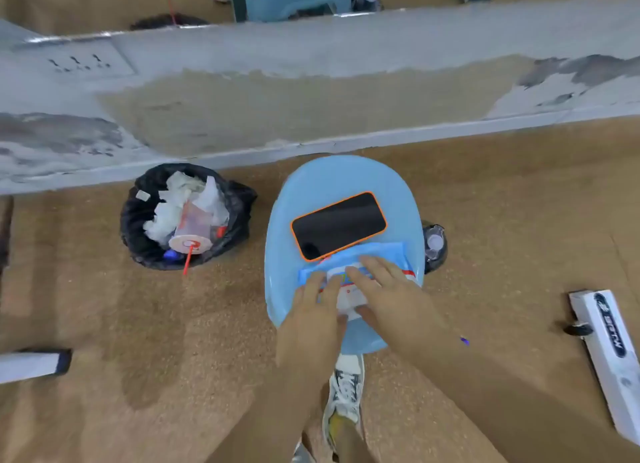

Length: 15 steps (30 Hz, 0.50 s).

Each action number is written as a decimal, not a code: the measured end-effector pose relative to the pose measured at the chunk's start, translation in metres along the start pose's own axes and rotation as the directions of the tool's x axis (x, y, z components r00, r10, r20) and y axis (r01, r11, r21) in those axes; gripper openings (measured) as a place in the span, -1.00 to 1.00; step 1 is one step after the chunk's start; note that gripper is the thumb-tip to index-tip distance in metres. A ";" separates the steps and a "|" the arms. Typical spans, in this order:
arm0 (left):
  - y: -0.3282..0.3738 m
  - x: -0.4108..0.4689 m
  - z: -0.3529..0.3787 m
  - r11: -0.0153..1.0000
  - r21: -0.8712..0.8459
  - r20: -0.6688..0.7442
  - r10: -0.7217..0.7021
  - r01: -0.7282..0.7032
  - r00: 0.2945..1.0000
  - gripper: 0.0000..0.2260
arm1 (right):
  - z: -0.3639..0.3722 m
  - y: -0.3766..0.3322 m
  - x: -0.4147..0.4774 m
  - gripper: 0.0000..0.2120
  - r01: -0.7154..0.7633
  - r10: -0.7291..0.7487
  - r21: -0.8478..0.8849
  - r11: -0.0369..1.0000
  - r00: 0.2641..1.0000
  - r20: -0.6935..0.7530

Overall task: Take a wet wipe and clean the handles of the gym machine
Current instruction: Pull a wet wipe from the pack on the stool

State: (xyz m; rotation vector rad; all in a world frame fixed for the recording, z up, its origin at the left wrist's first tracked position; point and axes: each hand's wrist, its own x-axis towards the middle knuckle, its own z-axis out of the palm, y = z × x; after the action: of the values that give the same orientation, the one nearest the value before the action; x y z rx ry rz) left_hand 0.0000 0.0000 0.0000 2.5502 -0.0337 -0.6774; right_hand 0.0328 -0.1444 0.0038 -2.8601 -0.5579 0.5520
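Observation:
A blue wet wipe pack [384,251] lies on the near half of a light blue plastic stool [311,192]. My left hand [310,315] rests on the pack's left end with its fingers laid flat. My right hand [388,291] covers the middle of the pack, fingers on top of the white flap [349,298] and thumb under its near edge, pinching it. No loose wipe is visible. White gym machine frame parts lie on the floor at the right [604,345] and at the left [31,362]; I see no handles.
A black phone in an orange case [337,225] lies on the stool, touching the pack's far edge. A black-lined waste bin [138,213] full of tissues and a cup stands left of the stool. A bottle [434,244] stands behind its right side. A wall mirror runs along the far side.

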 end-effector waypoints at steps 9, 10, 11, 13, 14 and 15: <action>-0.007 0.014 0.015 0.987 -0.131 -0.177 -0.116 0.093 0.977 -0.56 | -0.006 0.034 0.025 -0.64 0.261 -0.262 0.026 0.965 0.964 0.049; -0.006 0.015 0.015 0.988 -0.127 -0.180 -0.114 0.092 0.977 -0.52 | -0.014 0.037 0.030 -0.61 0.220 -0.233 0.138 0.966 0.969 0.084; -0.004 0.015 0.015 0.987 -0.129 -0.180 -0.120 0.097 0.976 -0.47 | -0.021 0.039 0.035 -0.61 0.142 -0.179 0.249 0.958 0.975 0.135; -0.001 0.015 0.013 0.980 -0.148 -0.154 -0.153 0.130 0.976 -0.36 | -0.026 0.043 0.043 -0.73 0.017 -0.074 0.393 0.919 0.989 0.130; 0.000 0.014 0.013 0.974 -0.172 -0.141 -0.175 0.150 0.974 -0.32 | -0.025 0.044 0.046 -0.80 -0.020 -0.016 0.431 0.902 0.997 0.079; 0.001 0.013 0.012 0.966 -0.204 -0.134 -0.188 0.159 0.973 -0.29 | -0.023 0.042 0.048 -0.86 -0.060 0.057 0.451 0.890 0.998 0.020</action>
State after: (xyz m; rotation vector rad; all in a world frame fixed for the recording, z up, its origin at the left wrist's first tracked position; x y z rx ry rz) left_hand 0.0062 -0.0080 -0.0149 2.4269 0.2975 -0.5204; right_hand 0.0970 -0.1666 -0.0012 -2.4356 -0.2928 0.6077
